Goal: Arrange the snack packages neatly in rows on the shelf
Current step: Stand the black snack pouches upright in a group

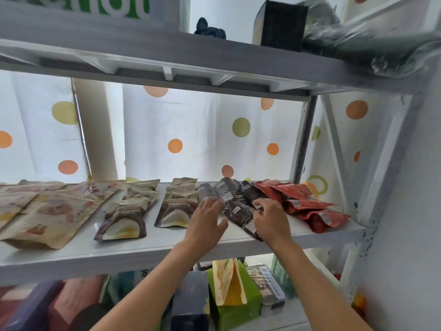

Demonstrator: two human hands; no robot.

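Observation:
Snack packages lie in rows on the white middle shelf (167, 242). Large tan pouches (55, 211) fill the left, then two rows of brown-and-cream pouches (124, 220) (176, 209). Several dark brown packages (236, 199) lie jumbled right of centre, and red packages (307, 206) sit at the far right. My left hand (206, 223) rests with spread fingers on the left dark package. My right hand (270, 220) pinches the edge of a dark package (241, 215) lying between my two hands.
An upper shelf (214, 60) hangs close overhead with a black box (281, 25) and a dark plastic bag (362, 44). A metal upright (303, 139) bounds the right end. Below sit a green box (238, 302) and other goods. A dotted curtain (191, 134) hangs behind.

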